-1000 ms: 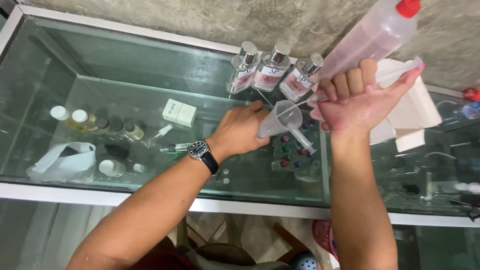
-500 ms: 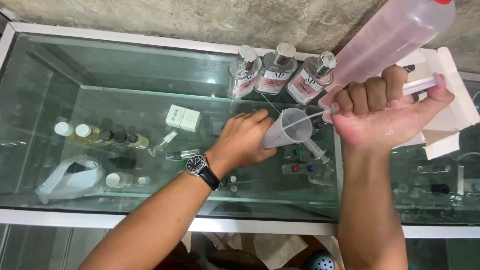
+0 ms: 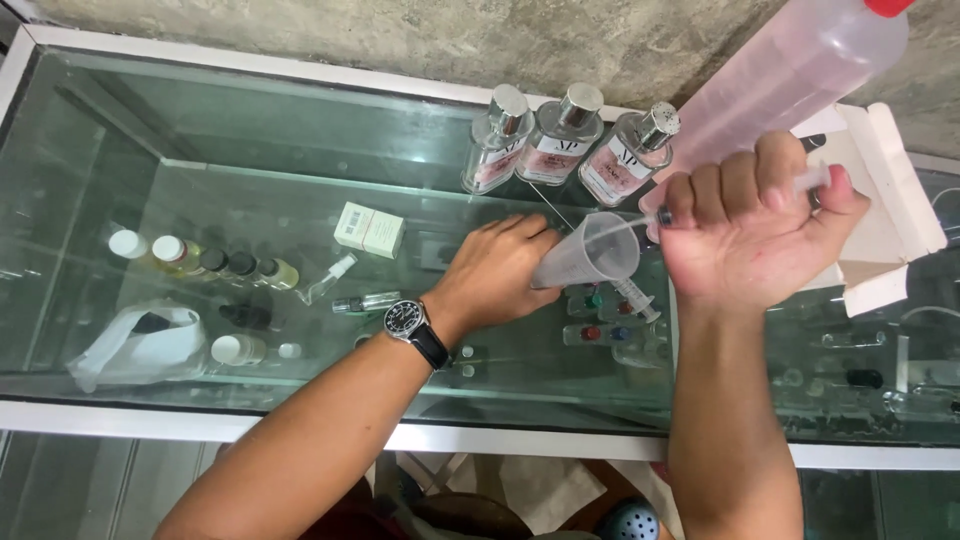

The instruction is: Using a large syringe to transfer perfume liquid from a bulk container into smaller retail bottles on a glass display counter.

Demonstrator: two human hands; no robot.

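- Beaker, clear plastic, sits on the glass counter, steadied by the left hand wrapped round its base.
- Right hand, at three o'clock of it, grips a tilted squeeze bottle, nozzle over the rim.
- Three perfume bottles stand at twelve o'clock.

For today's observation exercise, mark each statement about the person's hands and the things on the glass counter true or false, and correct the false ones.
1. The right hand tilts a large squeeze bottle with a red cap. True.
2. The left hand holds a clear measuring cup. True.
3. Five perfume bottles stand at the wall. False: three perfume bottles stand there.
4. The wristwatch is on the right wrist. False: it is on the left wrist.
5. The counter top is wooden. False: it is a glass counter.
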